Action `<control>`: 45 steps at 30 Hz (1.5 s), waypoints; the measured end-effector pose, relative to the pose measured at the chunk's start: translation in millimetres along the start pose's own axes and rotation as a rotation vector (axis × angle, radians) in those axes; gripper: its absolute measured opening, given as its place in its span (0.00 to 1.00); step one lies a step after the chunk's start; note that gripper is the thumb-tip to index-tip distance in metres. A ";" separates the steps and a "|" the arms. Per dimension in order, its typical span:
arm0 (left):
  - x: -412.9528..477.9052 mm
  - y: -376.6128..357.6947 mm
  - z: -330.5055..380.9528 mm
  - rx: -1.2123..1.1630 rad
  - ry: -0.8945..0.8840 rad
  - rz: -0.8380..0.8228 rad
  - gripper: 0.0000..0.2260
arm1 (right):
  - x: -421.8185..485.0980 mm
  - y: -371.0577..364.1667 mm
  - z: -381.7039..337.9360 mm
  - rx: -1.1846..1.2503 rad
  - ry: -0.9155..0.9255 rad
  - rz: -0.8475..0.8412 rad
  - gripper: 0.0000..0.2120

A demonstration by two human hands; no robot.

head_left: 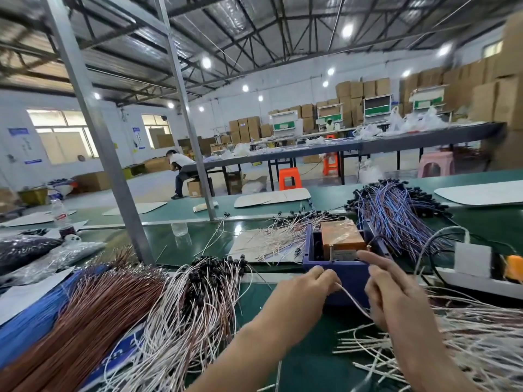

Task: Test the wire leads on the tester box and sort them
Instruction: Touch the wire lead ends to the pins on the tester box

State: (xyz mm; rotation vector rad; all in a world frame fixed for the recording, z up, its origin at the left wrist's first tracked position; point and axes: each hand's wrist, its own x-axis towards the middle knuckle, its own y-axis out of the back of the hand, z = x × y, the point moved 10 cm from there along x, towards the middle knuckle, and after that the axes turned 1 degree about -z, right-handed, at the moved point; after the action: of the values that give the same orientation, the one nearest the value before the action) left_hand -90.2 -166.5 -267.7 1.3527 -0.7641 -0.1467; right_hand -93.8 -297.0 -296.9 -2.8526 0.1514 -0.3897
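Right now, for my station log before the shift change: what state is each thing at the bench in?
Left grip: pinches one end of the wire lead.
Right grip: index finger straight over tester box; its hold hidden.
Wire lead: strung between the two grips.
Tester box: open-topped, orange unit inside.
Power strip: white adaptor plugged in.
Water bottle: upright.

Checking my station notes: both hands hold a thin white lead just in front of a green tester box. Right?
No: the head view shows the tester box is blue, not green. The left hand and right hand do hold a thin white lead just in front of it.
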 end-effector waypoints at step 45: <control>-58.7 -77.4 -59.1 -0.812 0.584 0.455 0.15 | 1.5 56.6 62.1 -0.557 0.191 0.188 0.08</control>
State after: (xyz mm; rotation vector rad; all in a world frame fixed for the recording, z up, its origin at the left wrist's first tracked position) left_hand -75.6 -107.0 -363.4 0.3862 -0.4119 0.2716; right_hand -79.0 -336.8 -369.5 -3.2894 0.6543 -0.6694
